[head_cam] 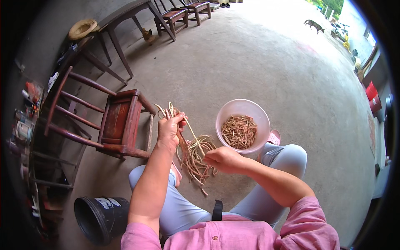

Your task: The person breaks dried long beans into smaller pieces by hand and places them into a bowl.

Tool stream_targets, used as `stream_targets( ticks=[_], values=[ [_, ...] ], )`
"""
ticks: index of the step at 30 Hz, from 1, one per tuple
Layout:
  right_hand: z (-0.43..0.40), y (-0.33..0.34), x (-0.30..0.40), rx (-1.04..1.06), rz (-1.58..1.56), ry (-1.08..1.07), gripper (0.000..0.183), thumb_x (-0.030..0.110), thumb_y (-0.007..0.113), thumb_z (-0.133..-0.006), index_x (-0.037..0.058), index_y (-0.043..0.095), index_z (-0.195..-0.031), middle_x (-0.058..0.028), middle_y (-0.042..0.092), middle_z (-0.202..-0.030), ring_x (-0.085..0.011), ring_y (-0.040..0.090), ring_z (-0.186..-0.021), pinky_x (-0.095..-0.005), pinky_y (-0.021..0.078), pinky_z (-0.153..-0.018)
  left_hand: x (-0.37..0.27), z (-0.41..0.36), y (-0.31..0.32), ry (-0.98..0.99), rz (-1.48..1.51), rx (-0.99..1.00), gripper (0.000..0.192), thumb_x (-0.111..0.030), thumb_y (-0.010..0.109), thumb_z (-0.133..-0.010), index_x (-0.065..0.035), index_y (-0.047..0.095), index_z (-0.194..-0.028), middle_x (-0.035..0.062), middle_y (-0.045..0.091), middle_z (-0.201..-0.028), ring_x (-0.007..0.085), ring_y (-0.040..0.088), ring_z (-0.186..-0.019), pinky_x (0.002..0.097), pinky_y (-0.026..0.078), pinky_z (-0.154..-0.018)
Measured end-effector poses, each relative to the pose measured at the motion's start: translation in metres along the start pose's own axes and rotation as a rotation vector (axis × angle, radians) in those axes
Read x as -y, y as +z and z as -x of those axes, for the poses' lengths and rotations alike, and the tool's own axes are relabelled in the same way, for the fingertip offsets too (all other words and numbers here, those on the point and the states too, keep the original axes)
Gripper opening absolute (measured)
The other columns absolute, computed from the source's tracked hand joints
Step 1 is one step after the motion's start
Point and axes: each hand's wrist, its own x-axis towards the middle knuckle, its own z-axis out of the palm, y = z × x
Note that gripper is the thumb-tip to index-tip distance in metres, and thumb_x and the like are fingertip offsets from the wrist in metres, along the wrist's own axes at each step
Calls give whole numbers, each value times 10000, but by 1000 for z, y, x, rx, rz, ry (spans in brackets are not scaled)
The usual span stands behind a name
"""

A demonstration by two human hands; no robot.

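My left hand (pixel 169 127) is closed around a bunch of long beans (pixel 188 153), whose ends stick out above the fist and hang down below it. One pale long bean (pixel 195 136) stretches from that fist to my right hand (pixel 223 159), which pinches its lower end between thumb and fingers. Beneath and behind the hands, a tangled heap of long beans (pixel 204 144) lies on the concrete floor. Right of the heap stands a translucent pinkish plastic basin (pixel 264 125). Short broken bean pieces (pixel 240 132) cover its bottom.
A wooden chair (pixel 120 120) stands close on the left, near a black bucket (pixel 101 218) lying tilted. Beyond are a wooden table (pixel 122 15), a straw hat (pixel 82 28) and a chicken (pixel 148 36). A tabby cat (pixel 315 25) is at the far right, with red buckets (pixel 372 95) along that side.
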Motion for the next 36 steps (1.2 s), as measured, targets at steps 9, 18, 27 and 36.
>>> stream_targets(
  ticks=[9,18,27,36],
  values=[
    [6,-7,0,-389,-390,157,200,185,518,-859,-11,554,-850,-121,569,-671,-158,512,-598,-299,428,-567,6,-1,0,-18,-9,-3,61,-63,623,-767,-56,566,-787,57,600,-688,91,527,-520,202,350,-420],
    [-12,-4,-10,-283,-280,438,485,442,613,-756,-40,616,-812,-132,596,-670,-178,571,-638,-324,443,-579,19,13,25,-29,-53,94,71,-68,624,-769,-60,555,-785,45,589,-675,106,554,-538,198,346,-413],
    [-11,8,-27,-334,-436,380,221,186,550,-761,-29,603,-755,-20,495,-552,-98,465,-530,-274,381,-491,19,5,21,-56,10,64,60,-57,585,-782,-66,546,-827,69,613,-743,112,563,-558,203,349,-423],
    [-9,6,-20,-214,-409,428,236,202,517,-765,-21,589,-733,-22,486,-558,-105,454,-532,-296,369,-484,15,3,14,-86,51,55,63,-67,567,-802,-65,545,-861,84,625,-782,110,568,-573,199,359,-439]
  ],
)
